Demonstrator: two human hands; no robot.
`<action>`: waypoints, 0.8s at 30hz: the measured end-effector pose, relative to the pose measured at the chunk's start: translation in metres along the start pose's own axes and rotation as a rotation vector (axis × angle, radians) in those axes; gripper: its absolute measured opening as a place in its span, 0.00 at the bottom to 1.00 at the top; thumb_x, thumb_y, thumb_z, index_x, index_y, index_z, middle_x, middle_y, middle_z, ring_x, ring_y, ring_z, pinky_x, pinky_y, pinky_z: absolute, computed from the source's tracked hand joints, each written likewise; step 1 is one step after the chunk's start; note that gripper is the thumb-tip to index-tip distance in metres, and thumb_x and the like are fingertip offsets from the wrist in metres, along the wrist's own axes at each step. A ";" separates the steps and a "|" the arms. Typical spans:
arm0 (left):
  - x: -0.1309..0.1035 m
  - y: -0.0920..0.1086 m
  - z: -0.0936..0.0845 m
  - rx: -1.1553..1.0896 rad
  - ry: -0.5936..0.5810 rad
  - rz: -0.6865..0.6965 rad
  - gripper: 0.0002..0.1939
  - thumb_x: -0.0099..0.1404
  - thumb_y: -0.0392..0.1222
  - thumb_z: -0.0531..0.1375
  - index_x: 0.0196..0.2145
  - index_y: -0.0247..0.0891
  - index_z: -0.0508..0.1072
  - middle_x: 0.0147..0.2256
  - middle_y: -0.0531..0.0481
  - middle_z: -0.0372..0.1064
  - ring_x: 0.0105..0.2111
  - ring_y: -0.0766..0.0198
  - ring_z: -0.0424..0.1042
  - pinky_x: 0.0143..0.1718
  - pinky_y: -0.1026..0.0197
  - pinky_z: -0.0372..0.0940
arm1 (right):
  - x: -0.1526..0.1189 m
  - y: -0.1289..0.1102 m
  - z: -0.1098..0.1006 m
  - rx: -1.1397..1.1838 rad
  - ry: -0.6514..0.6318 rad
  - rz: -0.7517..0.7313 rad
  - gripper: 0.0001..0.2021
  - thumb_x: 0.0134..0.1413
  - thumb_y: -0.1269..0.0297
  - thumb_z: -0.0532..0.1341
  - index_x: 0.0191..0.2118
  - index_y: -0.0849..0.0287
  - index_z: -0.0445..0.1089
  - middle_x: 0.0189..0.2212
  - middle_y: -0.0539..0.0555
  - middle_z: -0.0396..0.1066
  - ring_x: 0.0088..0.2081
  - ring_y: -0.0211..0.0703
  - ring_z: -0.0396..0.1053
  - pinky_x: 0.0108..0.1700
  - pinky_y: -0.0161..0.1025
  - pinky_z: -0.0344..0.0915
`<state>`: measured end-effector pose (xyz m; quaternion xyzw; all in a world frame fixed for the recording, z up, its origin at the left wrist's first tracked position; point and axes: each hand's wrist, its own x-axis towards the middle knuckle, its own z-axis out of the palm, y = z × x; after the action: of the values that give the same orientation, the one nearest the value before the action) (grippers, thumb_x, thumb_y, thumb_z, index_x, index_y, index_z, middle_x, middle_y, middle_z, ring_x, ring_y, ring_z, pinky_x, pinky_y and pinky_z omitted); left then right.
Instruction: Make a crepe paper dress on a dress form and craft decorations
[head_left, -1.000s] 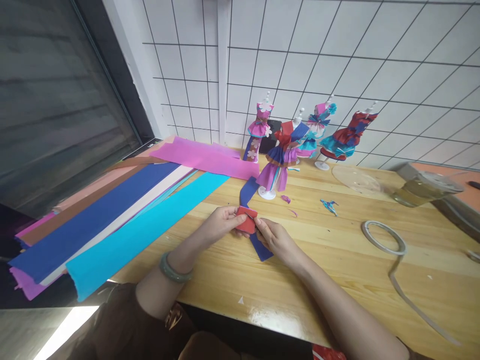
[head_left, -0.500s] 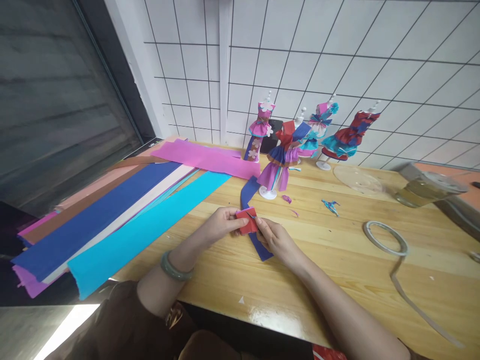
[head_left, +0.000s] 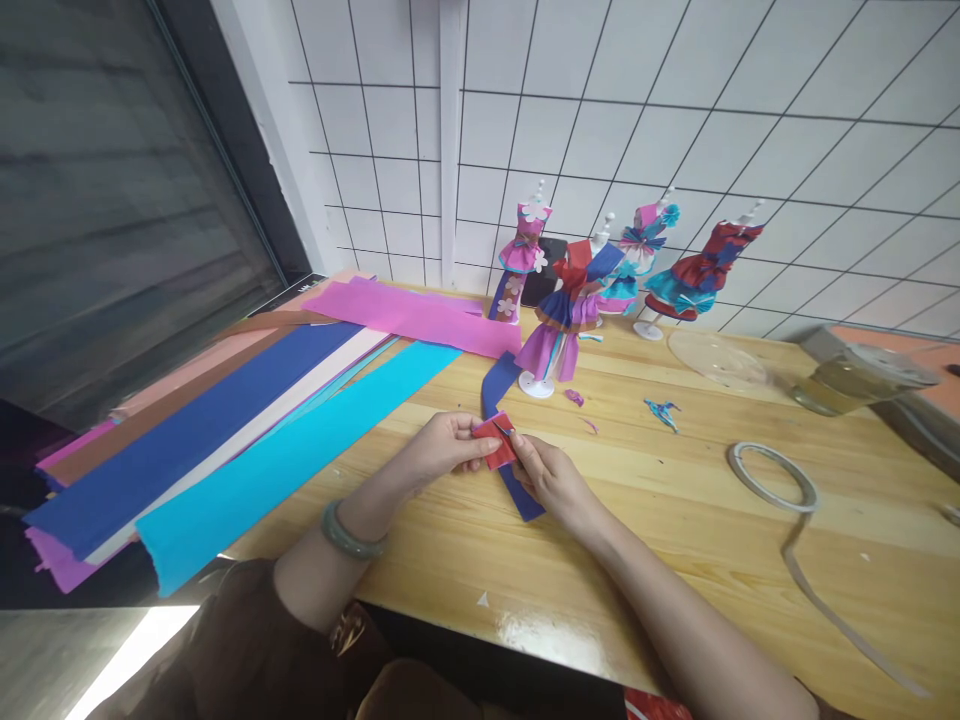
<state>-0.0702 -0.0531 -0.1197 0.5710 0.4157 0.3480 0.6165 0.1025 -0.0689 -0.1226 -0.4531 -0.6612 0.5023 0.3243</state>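
Observation:
My left hand (head_left: 450, 442) pinches a small folded piece of red crepe paper (head_left: 493, 450) between thumb and fingers. At its right edge, my right hand (head_left: 551, 472) is closed around what looks like a small pair of scissors (head_left: 504, 430). Only thin dark blades show, lying across the upper part of the red piece; the handles are hidden in the fingers. A dark blue crepe strip (head_left: 519, 495) lies on the table beneath both hands. Just beyond stands a dress form in a red, blue and pink paper dress (head_left: 559, 335).
Long crepe strips, including a turquoise one (head_left: 300, 455) and a pink one (head_left: 412, 318), spread over the left side. Several dressed forms, one in red and turquoise (head_left: 701, 275), stand by the tiled wall. A tape roll (head_left: 772, 478), paper scraps (head_left: 662, 413) and a lidded cup (head_left: 862, 380) lie rightward.
The red piece has tilted slightly between my hands, and the blades over it have shifted a little. My hands stay in nearly the same place.

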 end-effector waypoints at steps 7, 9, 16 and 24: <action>0.002 -0.002 0.002 -0.017 -0.030 -0.011 0.16 0.53 0.50 0.61 0.32 0.33 0.70 0.21 0.52 0.65 0.21 0.71 0.63 0.21 0.68 0.53 | -0.001 -0.003 0.003 0.029 -0.005 -0.029 0.21 0.57 0.48 0.45 0.29 0.59 0.63 0.14 0.43 0.44 0.16 0.32 0.40 0.19 0.32 0.44; 0.002 -0.002 0.003 -0.027 -0.032 -0.005 0.16 0.53 0.50 0.61 0.33 0.33 0.69 0.21 0.52 0.66 0.21 0.71 0.64 0.21 0.68 0.54 | -0.001 -0.004 0.002 0.027 -0.015 -0.030 0.21 0.58 0.49 0.45 0.30 0.60 0.65 0.14 0.43 0.44 0.16 0.32 0.41 0.19 0.32 0.44; 0.001 0.000 0.002 -0.030 -0.049 0.033 0.16 0.57 0.51 0.57 0.31 0.33 0.69 0.21 0.51 0.67 0.21 0.69 0.66 0.21 0.67 0.56 | 0.000 -0.003 0.002 -0.003 0.000 -0.039 0.21 0.58 0.49 0.44 0.28 0.60 0.64 0.14 0.44 0.47 0.16 0.33 0.42 0.19 0.32 0.44; 0.002 -0.001 0.002 -0.023 -0.035 0.061 0.15 0.56 0.50 0.58 0.29 0.32 0.70 0.22 0.51 0.66 0.21 0.71 0.64 0.22 0.68 0.56 | 0.000 -0.003 0.004 -0.010 0.042 -0.041 0.22 0.58 0.49 0.45 0.29 0.60 0.65 0.14 0.45 0.52 0.17 0.33 0.47 0.20 0.32 0.48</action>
<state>-0.0680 -0.0518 -0.1207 0.5822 0.3834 0.3614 0.6193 0.0981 -0.0706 -0.1214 -0.4514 -0.6660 0.4826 0.3461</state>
